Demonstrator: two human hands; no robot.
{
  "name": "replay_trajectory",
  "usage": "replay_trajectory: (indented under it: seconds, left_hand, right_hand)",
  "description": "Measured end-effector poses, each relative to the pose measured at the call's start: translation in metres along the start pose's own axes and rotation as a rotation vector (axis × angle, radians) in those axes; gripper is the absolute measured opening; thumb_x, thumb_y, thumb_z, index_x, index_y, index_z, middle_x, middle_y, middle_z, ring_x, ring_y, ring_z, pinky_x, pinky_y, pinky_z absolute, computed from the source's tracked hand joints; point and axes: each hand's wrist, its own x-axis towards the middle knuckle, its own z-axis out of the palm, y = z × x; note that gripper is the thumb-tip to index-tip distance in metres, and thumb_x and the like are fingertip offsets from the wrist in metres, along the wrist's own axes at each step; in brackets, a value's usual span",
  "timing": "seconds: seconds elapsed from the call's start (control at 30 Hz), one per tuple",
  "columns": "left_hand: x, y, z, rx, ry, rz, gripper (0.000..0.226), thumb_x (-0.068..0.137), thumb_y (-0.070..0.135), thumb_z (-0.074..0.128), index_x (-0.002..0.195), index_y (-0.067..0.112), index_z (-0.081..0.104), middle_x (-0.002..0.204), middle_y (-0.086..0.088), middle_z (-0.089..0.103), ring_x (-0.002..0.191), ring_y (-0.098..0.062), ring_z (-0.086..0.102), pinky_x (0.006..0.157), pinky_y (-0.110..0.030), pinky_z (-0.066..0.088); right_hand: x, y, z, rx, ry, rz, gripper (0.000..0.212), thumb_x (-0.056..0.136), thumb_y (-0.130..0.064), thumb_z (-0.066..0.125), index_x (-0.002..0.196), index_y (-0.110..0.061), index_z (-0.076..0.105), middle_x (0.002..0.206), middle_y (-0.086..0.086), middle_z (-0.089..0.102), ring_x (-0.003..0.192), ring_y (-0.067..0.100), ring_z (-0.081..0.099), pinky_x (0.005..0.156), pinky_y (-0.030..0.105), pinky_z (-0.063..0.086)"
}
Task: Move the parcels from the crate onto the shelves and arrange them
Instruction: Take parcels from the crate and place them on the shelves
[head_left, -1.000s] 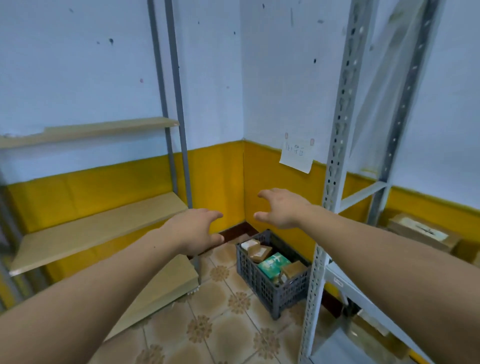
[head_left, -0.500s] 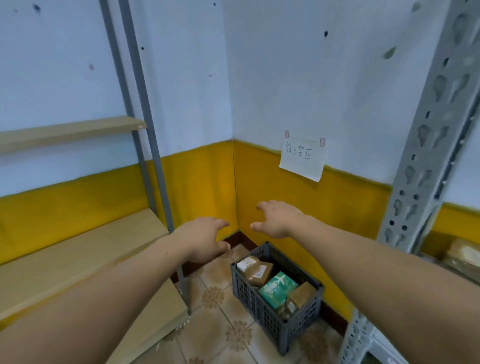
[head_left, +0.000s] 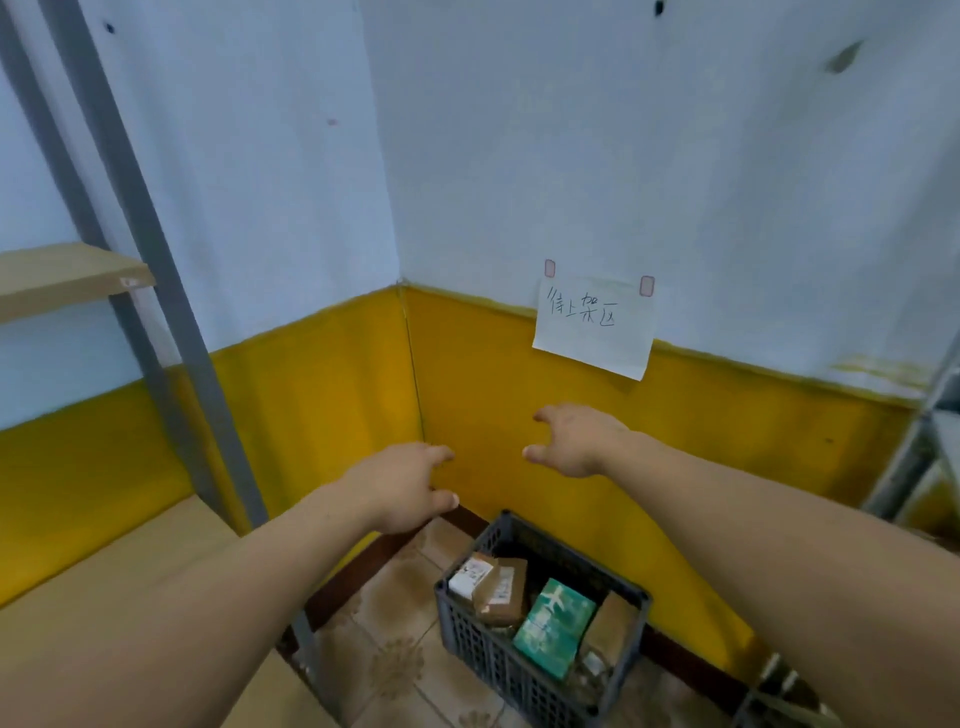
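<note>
Both arms reach forward over the corner of the room, palms down and holding nothing. The left hand (head_left: 402, 486) has its fingers loosely extended and a little apart, thumb out to the side. The right hand (head_left: 576, 441) is likewise relaxed and spread, thumb pointing left. The dark crate (head_left: 493, 660) sits on the tiled floor (head_left: 395, 603) below and nearer than the hands, against the yellow right wall, under the paper note (head_left: 595, 325). Its long axis appears to run along that wall, from far left to near right. Inside, a green parcel (head_left: 553, 626) leans on edge with its length running roughly near to far, between a brown parcel (head_left: 501, 597) on its left and another brown parcel (head_left: 613, 629) on its right. A white-labelled parcel (head_left: 470, 574) sits in the far left corner. The step looks like the first reach, so the hands need to drop well down. Taking a top parcel by its short sides should lift it free without snagging its neighbours. The lower shelf board (head_left: 104, 561) on the left is the closest landing place.
</note>
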Motion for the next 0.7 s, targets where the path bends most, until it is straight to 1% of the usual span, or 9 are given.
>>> replay_trajectory:
  seconds: [0.17, 0.3, 0.37, 0.47, 0.5, 0.57, 0.6, 0.63, 0.7]
  left_hand:
    - [0.065, -0.039, 0.025, -0.021, -0.139, 0.137, 0.066, 0.097, 0.048, 0.050, 0.153, 0.025, 0.024, 0.156, -0.002, 0.030, 0.140, -0.024, 0.034, 0.110, -0.038, 0.036]
    - [0.111, -0.047, 0.053, -0.048, -0.238, 0.177, 0.064, 0.098, 0.046, 0.049, 0.153, 0.024, 0.024, 0.157, -0.002, 0.030, 0.138, -0.023, 0.037, 0.109, -0.036, 0.037]
    - [0.134, -0.048, 0.074, -0.069, -0.306, 0.208, 0.063, 0.097, 0.048, 0.049, 0.151, 0.024, 0.028, 0.154, -0.002, 0.035, 0.132, -0.022, 0.044, 0.104, -0.035, 0.041]
    - [0.176, -0.054, 0.118, -0.122, -0.411, 0.215, 0.059, 0.087, 0.058, 0.052, 0.141, 0.035, 0.043, 0.142, 0.004, 0.051, 0.111, -0.011, 0.058, 0.093, -0.035, 0.050]
    - [0.189, -0.054, 0.132, -0.123, -0.442, 0.214, 0.059, 0.087, 0.057, 0.053, 0.141, 0.036, 0.043, 0.142, 0.005, 0.051, 0.113, -0.011, 0.057, 0.095, -0.034, 0.049]
    - [0.209, -0.050, 0.151, -0.096, -0.506, 0.202, 0.062, 0.092, 0.050, 0.054, 0.148, 0.029, 0.037, 0.146, 0.003, 0.047, 0.123, -0.016, 0.051, 0.100, -0.031, 0.044]
    - [0.217, -0.049, 0.159, -0.083, -0.536, 0.191, 0.062, 0.094, 0.048, 0.053, 0.149, 0.026, 0.035, 0.144, 0.001, 0.048, 0.120, -0.017, 0.052, 0.096, -0.029, 0.045]
    - [0.227, -0.048, 0.168, -0.069, -0.559, 0.178, 0.060, 0.094, 0.048, 0.053, 0.148, 0.026, 0.037, 0.141, 0.001, 0.051, 0.114, -0.016, 0.054, 0.088, -0.026, 0.046]
    - [0.247, -0.047, 0.188, -0.064, -0.604, 0.153, 0.055, 0.096, 0.047, 0.051, 0.145, 0.027, 0.040, 0.138, 0.000, 0.051, 0.103, -0.013, 0.052, 0.073, -0.019, 0.039]
  right_hand:
    - [0.035, -0.006, 0.032, 0.059, -0.080, 0.139, 0.071, 0.099, -0.055, 0.048, 0.156, -0.020, 0.025, 0.159, 0.010, 0.031, 0.142, 0.032, 0.035, 0.110, 0.044, 0.036]
    - [0.044, 0.011, 0.068, 0.090, -0.174, 0.257, 0.072, 0.099, -0.056, 0.047, 0.157, -0.020, 0.023, 0.161, 0.009, 0.027, 0.144, 0.031, 0.032, 0.112, 0.043, 0.034]
    - [0.047, 0.026, 0.088, 0.117, -0.212, 0.330, 0.073, 0.099, -0.058, 0.046, 0.157, -0.020, 0.023, 0.162, 0.010, 0.026, 0.145, 0.031, 0.030, 0.113, 0.044, 0.033]
    - [0.054, 0.051, 0.121, 0.189, -0.282, 0.419, 0.071, 0.100, -0.055, 0.045, 0.156, -0.017, 0.024, 0.160, 0.011, 0.030, 0.143, 0.030, 0.033, 0.112, 0.041, 0.035]
    - [0.058, 0.060, 0.134, 0.209, -0.306, 0.439, 0.068, 0.101, -0.053, 0.045, 0.155, -0.016, 0.027, 0.157, 0.012, 0.034, 0.140, 0.030, 0.037, 0.110, 0.040, 0.037]
    - [0.068, 0.077, 0.158, 0.237, -0.332, 0.493, 0.064, 0.100, -0.053, 0.046, 0.152, -0.017, 0.032, 0.151, 0.011, 0.042, 0.134, 0.029, 0.044, 0.106, 0.039, 0.041]
    - [0.073, 0.085, 0.170, 0.259, -0.350, 0.521, 0.064, 0.101, -0.053, 0.046, 0.151, -0.016, 0.033, 0.151, 0.011, 0.043, 0.133, 0.029, 0.045, 0.106, 0.040, 0.042]
    - [0.080, 0.094, 0.182, 0.292, -0.375, 0.546, 0.064, 0.101, -0.052, 0.046, 0.151, -0.015, 0.032, 0.150, 0.012, 0.042, 0.132, 0.030, 0.045, 0.106, 0.041, 0.042]
    - [0.095, 0.108, 0.205, 0.361, -0.423, 0.581, 0.066, 0.102, -0.051, 0.045, 0.153, -0.013, 0.028, 0.150, 0.013, 0.043, 0.131, 0.031, 0.047, 0.105, 0.043, 0.043]
